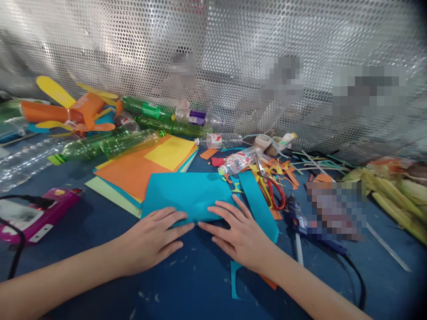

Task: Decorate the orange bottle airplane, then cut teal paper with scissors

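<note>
A sheet of bright blue paper (187, 191) lies in front of me, its near edge under my fingertips. My left hand (158, 240) rests on its left part, fingers stretched and spread. On the right part lies my right hand (235, 229), palm down with its fingers apart; both index fingers almost meet at the near edge. Whether that edge is folded under, I cannot tell. Beside my right hand runs a blue paper strip (258, 202), and a thin blue offcut (234, 280) lies nearer me. Red-handled scissors (276, 194) sit past the strip.
Stacked orange paper (128, 171) with a yellow sheet (171, 152) lies behind left. Green bottles (106, 144) and an orange propeller model (76, 111) stand farther back. A glue gun (300, 218) is at right, a magenta power strip (50, 213) at left. Perforated metal (213, 40) walls the back.
</note>
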A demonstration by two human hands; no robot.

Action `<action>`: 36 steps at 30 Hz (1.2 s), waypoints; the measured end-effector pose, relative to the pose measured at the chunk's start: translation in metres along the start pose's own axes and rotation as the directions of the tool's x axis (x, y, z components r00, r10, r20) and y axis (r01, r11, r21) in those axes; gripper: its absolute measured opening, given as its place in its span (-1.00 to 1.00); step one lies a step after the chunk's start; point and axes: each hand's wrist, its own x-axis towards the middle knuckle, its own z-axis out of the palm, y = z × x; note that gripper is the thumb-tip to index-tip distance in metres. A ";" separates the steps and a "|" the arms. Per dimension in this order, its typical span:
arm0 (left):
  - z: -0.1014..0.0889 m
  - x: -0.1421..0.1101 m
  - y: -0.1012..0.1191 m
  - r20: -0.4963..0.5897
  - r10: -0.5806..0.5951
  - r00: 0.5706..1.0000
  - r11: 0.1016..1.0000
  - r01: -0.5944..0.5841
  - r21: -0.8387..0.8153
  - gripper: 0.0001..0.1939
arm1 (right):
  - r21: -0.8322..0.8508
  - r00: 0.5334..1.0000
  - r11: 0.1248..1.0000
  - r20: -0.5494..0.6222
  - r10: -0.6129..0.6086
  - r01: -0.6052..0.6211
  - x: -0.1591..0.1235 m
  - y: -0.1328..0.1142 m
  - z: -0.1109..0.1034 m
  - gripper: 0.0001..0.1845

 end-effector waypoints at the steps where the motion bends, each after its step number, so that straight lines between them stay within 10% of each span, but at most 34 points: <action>1: 0.000 0.000 0.000 -0.007 0.000 1.000 1.000 -0.001 -0.002 -0.58 | 0.003 1.000 1.000 0.013 0.003 -0.004 0.000 0.001 0.000 -0.61; 19: -0.012 0.002 -0.004 -0.208 -0.078 0.975 0.968 0.024 -0.248 -0.73 | 0.002 0.992 0.994 -0.052 0.112 -0.112 -0.007 0.016 -0.021 -0.75; 36: -0.036 -0.016 -0.045 0.141 -0.125 0.982 0.903 0.171 -0.394 -0.51 | -0.006 0.985 0.985 0.006 0.172 -0.172 -0.018 0.037 -0.034 -0.70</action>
